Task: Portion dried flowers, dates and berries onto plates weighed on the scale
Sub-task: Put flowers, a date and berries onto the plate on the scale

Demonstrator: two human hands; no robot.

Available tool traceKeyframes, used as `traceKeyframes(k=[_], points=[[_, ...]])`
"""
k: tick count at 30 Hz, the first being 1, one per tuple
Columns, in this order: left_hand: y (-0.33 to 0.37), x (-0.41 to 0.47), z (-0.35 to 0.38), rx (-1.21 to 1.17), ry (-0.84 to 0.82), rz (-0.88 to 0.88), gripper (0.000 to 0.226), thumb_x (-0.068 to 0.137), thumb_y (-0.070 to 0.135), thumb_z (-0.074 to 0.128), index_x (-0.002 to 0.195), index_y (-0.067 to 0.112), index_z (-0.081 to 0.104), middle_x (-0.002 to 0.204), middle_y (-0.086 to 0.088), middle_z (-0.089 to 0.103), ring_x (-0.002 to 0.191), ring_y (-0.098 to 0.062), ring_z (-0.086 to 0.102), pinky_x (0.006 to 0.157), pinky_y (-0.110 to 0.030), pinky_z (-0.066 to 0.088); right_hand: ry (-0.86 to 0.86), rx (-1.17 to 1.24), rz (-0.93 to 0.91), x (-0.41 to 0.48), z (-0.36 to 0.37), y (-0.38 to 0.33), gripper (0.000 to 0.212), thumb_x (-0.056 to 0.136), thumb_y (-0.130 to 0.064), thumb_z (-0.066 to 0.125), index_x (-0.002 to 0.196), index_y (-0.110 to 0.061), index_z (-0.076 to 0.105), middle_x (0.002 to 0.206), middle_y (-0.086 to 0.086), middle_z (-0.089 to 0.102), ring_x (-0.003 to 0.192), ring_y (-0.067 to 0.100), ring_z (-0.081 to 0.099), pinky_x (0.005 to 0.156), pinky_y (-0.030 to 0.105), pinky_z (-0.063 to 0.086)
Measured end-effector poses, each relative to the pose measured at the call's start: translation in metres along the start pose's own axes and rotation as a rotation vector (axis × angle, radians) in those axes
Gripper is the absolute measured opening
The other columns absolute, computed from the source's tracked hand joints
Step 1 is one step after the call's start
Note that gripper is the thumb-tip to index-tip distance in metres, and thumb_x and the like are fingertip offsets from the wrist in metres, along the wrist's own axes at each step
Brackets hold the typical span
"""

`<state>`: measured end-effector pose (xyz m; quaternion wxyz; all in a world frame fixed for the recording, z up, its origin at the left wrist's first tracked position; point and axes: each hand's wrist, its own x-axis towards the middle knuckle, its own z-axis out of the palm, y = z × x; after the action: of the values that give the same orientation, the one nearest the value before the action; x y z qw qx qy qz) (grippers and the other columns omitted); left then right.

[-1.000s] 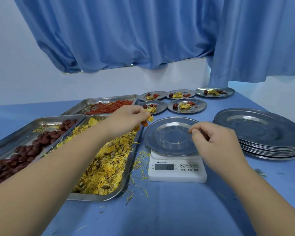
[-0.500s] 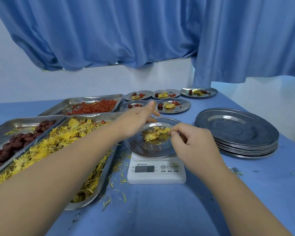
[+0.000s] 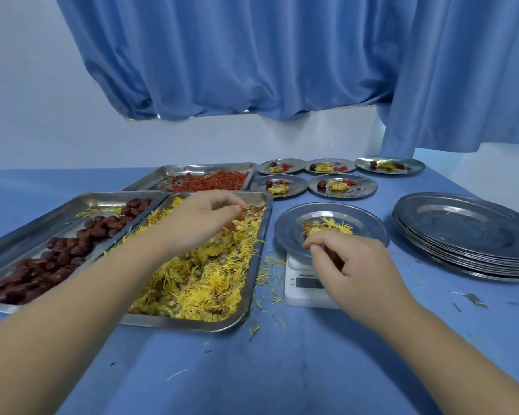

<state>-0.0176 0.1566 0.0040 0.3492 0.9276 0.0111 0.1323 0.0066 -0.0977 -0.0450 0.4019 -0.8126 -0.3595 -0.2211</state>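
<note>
A steel plate sits on the white scale and carries a small heap of yellow dried flowers. My right hand pinches the plate's near rim and hides part of the scale's display. My left hand hovers over the far end of the flower tray, fingers curled down and pinching at the dried flowers. The date tray with dark red dates lies to its left. Behind them is the berry tray with red berries.
Several filled small plates stand at the back. A stack of empty steel plates sits to the right of the scale. Loose petals lie between tray and scale. Blue curtains hang over the wall behind.
My left hand dropped flowers onto the plate on the scale, then moved back left over the flower tray. The right hand stayed on the plate's rim.
</note>
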Motion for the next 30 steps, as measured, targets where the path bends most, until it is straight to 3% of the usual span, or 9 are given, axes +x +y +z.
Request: traceKeyframes(k=[3,6,9,11,15,19,24,30], points=[[-0.028,-0.013,-0.034,0.085,0.037,-0.066,0.015,0.096,0.037,0.052,0.102,0.041,0.066,0.094,0.021,0.070,0.080,0.007,0.065,0.074,-0.024,0.045,-0.032,0.022,-0.012,0.014,0.022,-0.016,0.017,0.088,-0.020,0.052,0.092,-0.026,0.067,0.065,-0.013,0.060,0.064,0.007,0.055,0.056,0.031,0.045],[-0.057,-0.018,-0.076,0.206,0.091,-0.150,0.013,0.097,0.039,0.051,0.098,0.043,0.063,0.092,0.017,0.068,0.081,-0.002,0.063,0.070,-0.025,0.043,-0.055,0.014,0.009,0.027,0.044,-0.027,0.017,0.090,-0.018,0.053,0.099,-0.024,0.066,0.065,-0.017,0.056,0.063,0.003,0.052,0.056,0.023,0.038],[-0.094,-0.021,-0.112,0.325,0.167,-0.270,0.015,0.098,0.040,0.049,0.089,0.037,0.061,0.088,0.006,0.066,0.078,-0.012,0.060,0.069,-0.030,0.041,-0.092,-0.096,-0.029,0.023,0.055,-0.031,0.020,0.091,-0.019,0.049,0.103,-0.022,0.066,0.086,-0.014,0.062,0.079,0.007,0.057,0.068,0.032,0.049],[-0.120,-0.024,-0.128,0.426,0.157,-0.358,0.017,0.099,0.032,0.048,0.095,0.029,0.064,0.098,-0.001,0.067,0.086,-0.020,0.060,0.077,-0.033,0.044,-0.122,-0.119,-0.052,0.014,0.056,-0.033,0.018,0.091,-0.019,0.051,0.100,-0.023,0.065,0.089,-0.012,0.063,0.081,0.011,0.058,0.068,0.038,0.052],[-0.163,-0.038,-0.138,0.631,-0.053,-0.525,0.036,0.091,0.001,0.045,0.116,0.014,0.067,0.124,-0.009,0.064,0.112,-0.027,0.057,0.098,-0.035,0.042,-0.140,-0.104,-0.072,0.004,0.053,-0.034,0.015,0.090,-0.019,0.055,0.095,-0.026,0.067,0.083,-0.016,0.061,0.076,0.006,0.058,0.064,0.034,0.052],[-0.189,-0.047,-0.133,0.709,-0.049,-0.625,0.043,0.091,0.003,0.042,0.127,0.019,0.060,0.135,-0.011,0.057,0.121,-0.030,0.053,0.098,-0.035,0.042,-0.101,-0.069,-0.053,0.006,0.051,-0.036,0.015,0.089,-0.016,0.056,0.090,-0.026,0.068,0.076,-0.014,0.060,0.071,0.007,0.058,0.060,0.031,0.049],[-0.200,-0.043,-0.130,0.590,0.073,-0.571,0.035,0.092,0.004,0.049,0.120,0.020,0.064,0.124,-0.007,0.065,0.108,-0.026,0.061,0.093,-0.035,0.048,-0.133,-0.062,-0.037,0.005,0.053,-0.036,0.015,0.088,-0.015,0.057,0.090,-0.024,0.070,0.075,-0.013,0.061,0.071,0.006,0.058,0.061,0.030,0.049],[-0.194,-0.038,-0.126,0.468,0.096,-0.516,0.024,0.090,0.007,0.060,0.110,0.019,0.064,0.112,-0.004,0.069,0.098,-0.020,0.060,0.084,-0.028,0.043,-0.130,-0.036,-0.027,0.006,0.053,-0.034,0.016,0.087,-0.015,0.057,0.089,-0.025,0.070,0.076,-0.016,0.062,0.074,0.005,0.059,0.062,0.029,0.050]])
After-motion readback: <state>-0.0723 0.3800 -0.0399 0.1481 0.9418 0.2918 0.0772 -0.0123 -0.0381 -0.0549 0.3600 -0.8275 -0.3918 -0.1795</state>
